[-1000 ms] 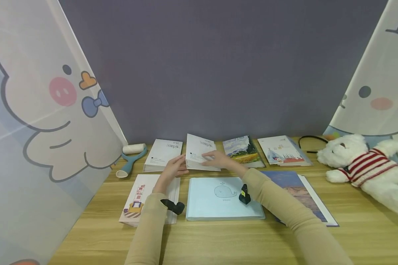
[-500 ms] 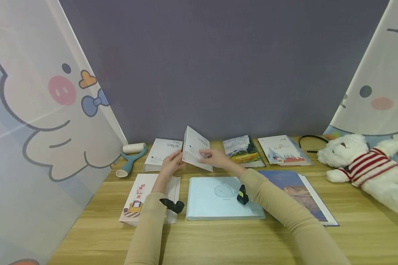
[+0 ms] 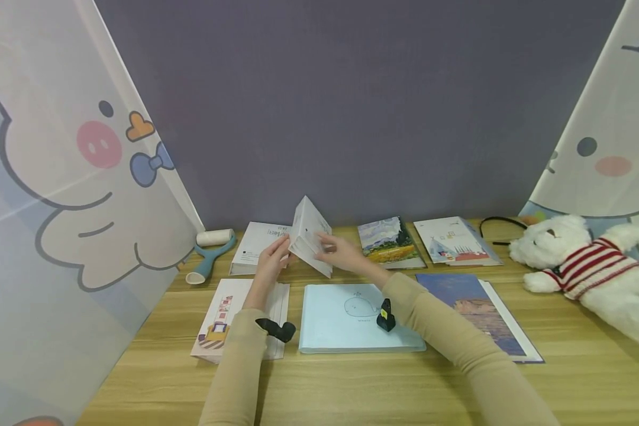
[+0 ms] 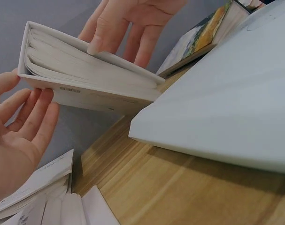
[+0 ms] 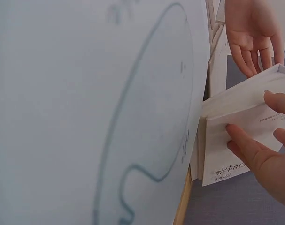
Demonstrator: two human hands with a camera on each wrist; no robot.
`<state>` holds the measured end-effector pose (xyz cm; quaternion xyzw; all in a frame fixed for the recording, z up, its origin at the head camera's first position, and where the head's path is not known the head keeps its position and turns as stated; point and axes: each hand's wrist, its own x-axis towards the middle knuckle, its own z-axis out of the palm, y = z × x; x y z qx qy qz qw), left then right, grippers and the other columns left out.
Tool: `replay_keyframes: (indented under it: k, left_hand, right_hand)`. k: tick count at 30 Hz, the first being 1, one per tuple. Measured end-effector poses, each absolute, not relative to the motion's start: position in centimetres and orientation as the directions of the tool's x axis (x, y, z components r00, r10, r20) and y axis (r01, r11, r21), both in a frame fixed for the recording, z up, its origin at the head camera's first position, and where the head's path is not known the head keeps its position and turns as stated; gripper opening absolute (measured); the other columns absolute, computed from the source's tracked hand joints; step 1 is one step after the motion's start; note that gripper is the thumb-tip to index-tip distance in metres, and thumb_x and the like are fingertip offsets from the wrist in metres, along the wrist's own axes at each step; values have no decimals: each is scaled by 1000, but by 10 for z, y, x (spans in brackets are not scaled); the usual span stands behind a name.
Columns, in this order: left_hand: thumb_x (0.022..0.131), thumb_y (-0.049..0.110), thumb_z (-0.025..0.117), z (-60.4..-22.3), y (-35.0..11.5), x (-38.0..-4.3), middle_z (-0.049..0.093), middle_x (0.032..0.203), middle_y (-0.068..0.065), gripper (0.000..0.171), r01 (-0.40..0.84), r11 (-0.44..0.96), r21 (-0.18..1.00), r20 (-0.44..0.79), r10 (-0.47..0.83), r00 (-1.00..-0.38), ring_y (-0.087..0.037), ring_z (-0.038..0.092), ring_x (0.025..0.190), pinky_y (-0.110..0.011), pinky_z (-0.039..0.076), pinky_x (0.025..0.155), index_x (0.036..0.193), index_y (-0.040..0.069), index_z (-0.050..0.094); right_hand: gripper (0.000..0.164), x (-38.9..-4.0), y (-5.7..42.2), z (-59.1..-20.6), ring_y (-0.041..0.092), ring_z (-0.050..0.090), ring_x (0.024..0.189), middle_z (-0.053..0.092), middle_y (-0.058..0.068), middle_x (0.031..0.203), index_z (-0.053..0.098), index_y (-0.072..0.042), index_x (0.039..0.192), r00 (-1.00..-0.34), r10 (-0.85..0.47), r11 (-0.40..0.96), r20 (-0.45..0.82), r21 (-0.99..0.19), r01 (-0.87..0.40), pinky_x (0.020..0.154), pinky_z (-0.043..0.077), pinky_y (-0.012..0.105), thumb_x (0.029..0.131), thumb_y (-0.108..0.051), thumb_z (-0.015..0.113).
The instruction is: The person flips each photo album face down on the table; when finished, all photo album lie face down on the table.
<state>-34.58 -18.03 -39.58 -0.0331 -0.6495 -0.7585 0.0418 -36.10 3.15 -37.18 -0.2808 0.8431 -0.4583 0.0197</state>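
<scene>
A thick white hardcover book is tilted up on its side above the back of the table, with the page edges toward me. My left hand holds it by the spine corner, thumb at the spine and fingers under the cover. From the other side my right hand pinches it, thumb at the page-edge side and fingers on the printed cover. A similar white book lies just behind my left hand. Below both hands is a pale blue album with a whale drawing.
At front left lies a white book with a yellow drawing. Right of the album is a blue picture book. A landscape-cover book and a white illustrated book lie behind. A lint roller and plush bear flank them.
The white book has been lifted off the table and turned more on edge, shifting slightly left. Both hands have closed round it; the right hand followed it leftward.
</scene>
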Motion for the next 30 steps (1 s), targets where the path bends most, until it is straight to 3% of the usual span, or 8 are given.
replay_keyframes:
  k: [8, 12, 17, 24, 30]
  left_hand:
    - [97, 27, 53, -393, -179, -345, 45, 142, -10, 46, 163, -190, 968, 161, -24, -987, -5, 56, 107, -41, 39, 106, 137, 5, 48]
    - [97, 26, 52, -392, -179, -345, 38, 148, -8, 47, 186, -195, 963, 192, 15, -981, -12, 51, 119, -47, 33, 110, 138, 3, 46]
    - [98, 25, 51, -391, -177, -344, 36, 150, -5, 46, 185, -187, 965, 203, 83, -976, -25, 41, 133, -47, 30, 112, 139, 5, 45]
    - [98, 23, 51, -393, -177, -344, 43, 144, -12, 45, 154, -157, 975, 172, 108, -979, -28, 42, 132, -47, 35, 109, 137, 2, 46]
    - [99, 27, 49, -393, -176, -340, 41, 145, -14, 49, 142, -53, 988, 150, 225, -963, -34, 42, 132, -51, 35, 107, 143, 10, 39]
  right_hand:
    - [61, -357, 27, -369, 37, 47, 126, 37, 17, 147, 36, -12, 145, -841, -505, 380, 197, -824, -421, 95, 50, 41, 91, -21, 63]
    - [57, -358, 25, -366, 32, 45, 129, 40, 11, 147, 41, -10, 142, -876, -449, 386, 176, -846, -367, 96, 49, 40, 93, -34, 59]
    - [60, -358, 25, -360, 29, 50, 124, 47, 12, 139, 46, -10, 136, -928, -364, 318, 85, -925, -209, 92, 51, 41, 93, -51, 51]
    - [66, -356, 29, -354, 35, 47, 126, 46, 19, 136, 45, -3, 131, -943, -331, 266, 33, -956, -127, 94, 48, 51, 93, -57, 44]
    - [69, -353, 33, -348, 37, 52, 120, 46, 18, 136, 40, -5, 135, -947, -321, 295, 27, -947, -128, 93, 49, 52, 92, -58, 45]
